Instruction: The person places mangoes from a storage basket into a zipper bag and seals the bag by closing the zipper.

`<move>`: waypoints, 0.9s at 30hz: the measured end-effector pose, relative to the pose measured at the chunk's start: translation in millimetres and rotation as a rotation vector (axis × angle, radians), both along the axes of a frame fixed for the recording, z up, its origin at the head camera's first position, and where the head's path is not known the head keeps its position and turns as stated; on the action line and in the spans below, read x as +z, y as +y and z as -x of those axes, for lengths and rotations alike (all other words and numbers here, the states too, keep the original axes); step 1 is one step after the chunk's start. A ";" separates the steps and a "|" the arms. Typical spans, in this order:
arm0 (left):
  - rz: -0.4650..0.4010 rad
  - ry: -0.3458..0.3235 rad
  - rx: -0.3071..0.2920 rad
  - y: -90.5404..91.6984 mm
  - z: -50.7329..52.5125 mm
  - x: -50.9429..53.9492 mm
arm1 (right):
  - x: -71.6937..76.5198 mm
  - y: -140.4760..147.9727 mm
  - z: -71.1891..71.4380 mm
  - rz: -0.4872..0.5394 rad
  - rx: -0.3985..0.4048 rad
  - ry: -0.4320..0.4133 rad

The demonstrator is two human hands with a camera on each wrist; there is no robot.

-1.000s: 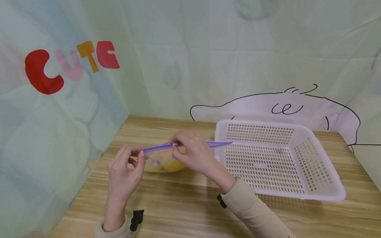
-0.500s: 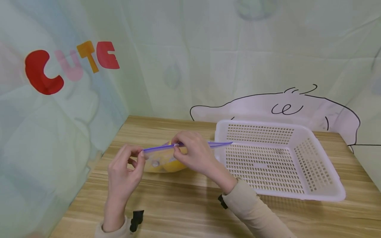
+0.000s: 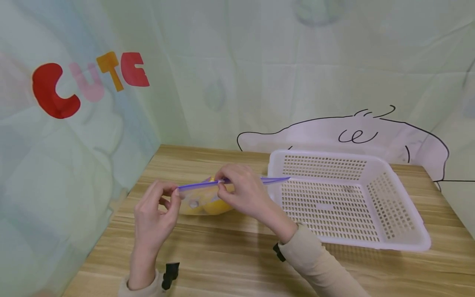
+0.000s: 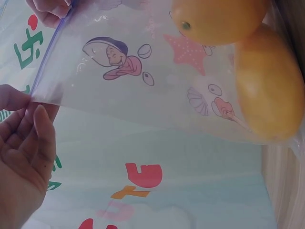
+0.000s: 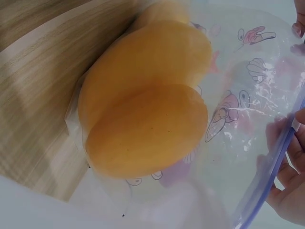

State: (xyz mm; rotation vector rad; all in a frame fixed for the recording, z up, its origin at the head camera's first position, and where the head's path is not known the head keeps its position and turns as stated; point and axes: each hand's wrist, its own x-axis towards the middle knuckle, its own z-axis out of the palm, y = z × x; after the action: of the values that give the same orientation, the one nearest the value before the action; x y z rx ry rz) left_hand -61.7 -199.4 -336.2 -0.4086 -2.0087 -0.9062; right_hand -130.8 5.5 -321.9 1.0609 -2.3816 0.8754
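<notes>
A clear zip bag (image 4: 157,107) printed with a starfish, shells and cartoon figures holds several yellow-orange oval fruits (image 5: 147,133) that look like mangoes. They lie low in the bag, at the table. My left hand (image 3: 156,216) pinches the left end of the bag's purple zip (image 3: 196,184) between thumb and index finger. Partway along the zip, my right hand (image 3: 243,189) pinches its small whitish slider (image 5: 296,125). To the right of that hand the two zip edges stand apart, reaching over the basket rim. In the head view, the right hand hides part of the bag.
A white perforated plastic basket (image 3: 395,243) stands on the wooden table (image 3: 222,255) to the right, with nothing seen in it. Behind and to the left hang printed cloth walls (image 3: 208,82). A black wrist mount (image 3: 171,274) shows by the left sleeve.
My right hand has shifted slightly to the right along the zip with the slider, and a longer stretch of zip shows between the hands. The left hand and basket stay put.
</notes>
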 end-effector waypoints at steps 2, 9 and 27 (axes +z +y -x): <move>-0.001 -0.005 0.000 -0.1 -0.4 0.5 | 0.5 0.3 -0.5 -0.003 -0.006 -0.001; -0.006 -0.010 -0.007 -0.2 -1.4 2.1 | 2.1 1.7 -2.4 -0.008 -0.022 0.018; -0.002 0.028 -0.015 -1.2 -2.6 3.6 | 3.6 6.5 -5.3 0.020 -0.011 0.046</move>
State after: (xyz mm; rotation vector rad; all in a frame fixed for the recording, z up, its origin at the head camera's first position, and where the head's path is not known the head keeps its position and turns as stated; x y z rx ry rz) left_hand -59.1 -200.6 -332.6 -0.4337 -1.9819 -0.9066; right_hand -125.5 12.1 -318.3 1.0477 -2.3341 0.8594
